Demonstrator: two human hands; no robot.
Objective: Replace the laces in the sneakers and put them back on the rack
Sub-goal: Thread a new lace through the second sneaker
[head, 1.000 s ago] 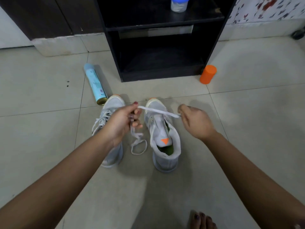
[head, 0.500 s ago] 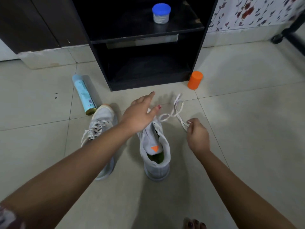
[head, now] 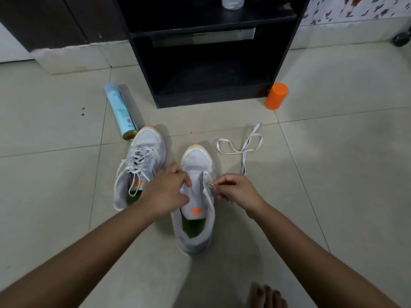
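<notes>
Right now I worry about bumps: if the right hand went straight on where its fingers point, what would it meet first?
Probably the unlaced sneaker: the right hand points leftward at its eyelet edge, pinching a lace end.

A home is showing here, likely an entry or room corner: pale floor tiles (head: 55,196) are spreading across the view, a black open rack (head: 211,70) is standing at 12 o'clock against a skirting wall, floral wallpaper (head: 355,7) is showing at 1 o'clock, and a bare foot (head: 266,296) is resting on the tiles at 5 o'clock.
</notes>
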